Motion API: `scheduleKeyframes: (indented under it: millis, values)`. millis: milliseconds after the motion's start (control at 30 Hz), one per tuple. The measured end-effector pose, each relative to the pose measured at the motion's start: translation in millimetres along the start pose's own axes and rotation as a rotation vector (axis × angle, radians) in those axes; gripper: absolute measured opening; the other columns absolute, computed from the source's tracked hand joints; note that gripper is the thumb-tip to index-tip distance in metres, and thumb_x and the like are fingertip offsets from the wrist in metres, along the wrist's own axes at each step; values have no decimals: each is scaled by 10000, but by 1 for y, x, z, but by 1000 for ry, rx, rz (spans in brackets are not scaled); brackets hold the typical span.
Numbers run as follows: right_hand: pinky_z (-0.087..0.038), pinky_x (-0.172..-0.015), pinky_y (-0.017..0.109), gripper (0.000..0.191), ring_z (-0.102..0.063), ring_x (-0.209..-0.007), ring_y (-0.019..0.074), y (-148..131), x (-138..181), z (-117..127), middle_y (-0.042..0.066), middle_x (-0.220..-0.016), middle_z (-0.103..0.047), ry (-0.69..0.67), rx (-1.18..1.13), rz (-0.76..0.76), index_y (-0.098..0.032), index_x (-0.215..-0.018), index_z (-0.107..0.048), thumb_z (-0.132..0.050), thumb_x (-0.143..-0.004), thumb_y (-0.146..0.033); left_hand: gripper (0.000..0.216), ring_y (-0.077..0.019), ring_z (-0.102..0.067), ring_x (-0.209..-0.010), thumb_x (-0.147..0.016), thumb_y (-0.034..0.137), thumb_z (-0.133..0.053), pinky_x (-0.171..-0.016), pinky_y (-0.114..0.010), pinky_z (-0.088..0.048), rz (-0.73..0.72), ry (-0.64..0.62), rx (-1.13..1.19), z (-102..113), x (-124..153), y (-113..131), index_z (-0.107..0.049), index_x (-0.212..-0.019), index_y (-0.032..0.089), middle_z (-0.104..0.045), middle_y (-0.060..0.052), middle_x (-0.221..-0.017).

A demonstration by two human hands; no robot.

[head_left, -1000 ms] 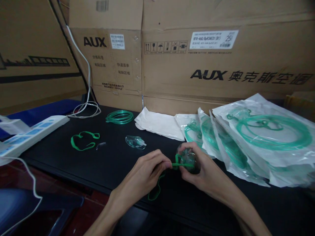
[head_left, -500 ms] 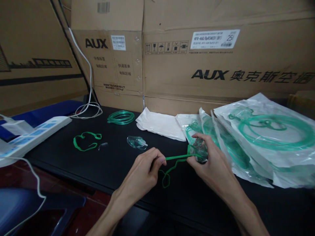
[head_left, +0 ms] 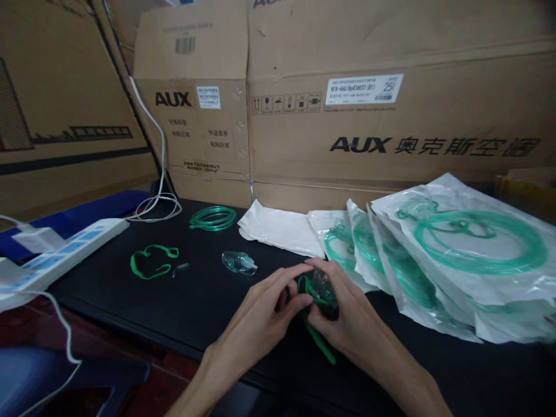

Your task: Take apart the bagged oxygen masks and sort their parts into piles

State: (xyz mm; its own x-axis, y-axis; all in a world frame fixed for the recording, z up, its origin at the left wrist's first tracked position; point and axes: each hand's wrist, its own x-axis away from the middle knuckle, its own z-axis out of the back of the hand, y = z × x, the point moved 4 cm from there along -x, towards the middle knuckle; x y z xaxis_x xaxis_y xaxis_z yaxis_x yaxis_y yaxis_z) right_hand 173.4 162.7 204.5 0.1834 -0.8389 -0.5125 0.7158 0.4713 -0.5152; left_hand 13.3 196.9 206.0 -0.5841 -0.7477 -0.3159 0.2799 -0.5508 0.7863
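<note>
Right in front of me, the right hand (head_left: 347, 301) is curled around a clear mask (head_left: 325, 286), thumb below and fingers over its top, while the left hand (head_left: 269, 304) meets it with bent fingers and its thumb at the green strap (head_left: 324, 347), though I can't tell whether it has that pinched. One end of the strap hangs down between the two hands, over the black table (head_left: 195, 307). Just beyond the left hand lies a second clear mask (head_left: 238, 263), farther left a loose green band (head_left: 141, 272), and right of the right hand are bagged green tubing sets (head_left: 482, 243).
</note>
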Motion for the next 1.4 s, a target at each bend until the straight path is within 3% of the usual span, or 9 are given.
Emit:
scheduleKeyframes:
  millis: [167,300,433,567,767,833,1000,1133,1400]
  values:
    - [-515,-1067,454,643,-571,-1298,273,-2,2,1,130,-1335,-554,-11,-39,-56,-229,-1447,-381,-530,-831,-120,315,-135,-549,-864,-1009,311,-626,-772,-236,-446,1,59,-60,3,6,-3,-638,-1322,348,-528,10,-993]
    - [-515,-1062,440,676,-576,-1286,267,-5,3,2,144,-1355,-546,-72,-95,-91,-201,-1452,-381,-536,-798,-119,178,-134,-567,-877,-1039,276,-565,-773,-234,-445,-2,-59,25,-5,4,0,-700,-1156,272,-539,0,-986]
    - [-523,-1029,411,623,-613,-1200,248,-7,4,5,135,-1301,-578,-115,-128,-113,-189,-1385,-416,-560,-782,-133,193,-131,-562,-864,-1061,263,-508,-769,-234,-436,2,-98,44,-7,2,3,-669,-966,214,-544,-1,-960]
    - [-546,-934,363,551,-642,-1055,219,-6,2,9,92,-1178,-609,-136,-141,-115,-204,-1306,-466,-566,-769,-137,214,-135,-551,-877,-1064,285,-503,-779,-239,-421,5,-71,-20,-2,5,1,-641,-917,214,-533,0,-960]
    - [-549,-843,360,487,-655,-884,212,4,1,28,65,-1028,-627,-8,-30,-184,-193,-1259,-481,-532,-776,-163,221,-160,-557,-953,-1068,299,-478,-886,-266,-407,21,-14,-102,21,10,-12,-619,-924,211,-559,-14,-1002]
    - [-553,-828,369,494,-656,-844,215,4,2,30,62,-992,-633,19,10,-214,-187,-1268,-477,-522,-776,-162,256,-155,-554,-887,-1073,340,-463,-841,-260,-410,70,50,-58,26,10,-14,-613,-913,207,-578,-4,-933]
    - [-557,-918,395,576,-683,-1014,240,-4,4,11,112,-1164,-644,-24,21,-105,-192,-1377,-444,-483,-806,-122,342,-125,-462,-655,-1055,463,-467,-611,-242,-347,225,59,143,6,8,-10,-636,-916,199,-526,45,-725]
    - [-571,-945,416,590,-687,-1115,270,-4,6,1,135,-1213,-652,40,58,-28,-196,-1435,-388,-504,-858,-154,301,-123,-468,-674,-1024,432,-538,-617,-242,-336,226,-12,198,-11,5,-4,-683,-936,183,-555,40,-746]
    - [-578,-991,417,567,-680,-1188,261,-3,14,-6,128,-1304,-637,43,55,21,-251,-1477,-359,-490,-931,-172,320,-117,-429,-645,-1005,387,-568,-600,-253,-309,213,15,195,-7,7,-7,-656,-785,173,-488,48,-692]
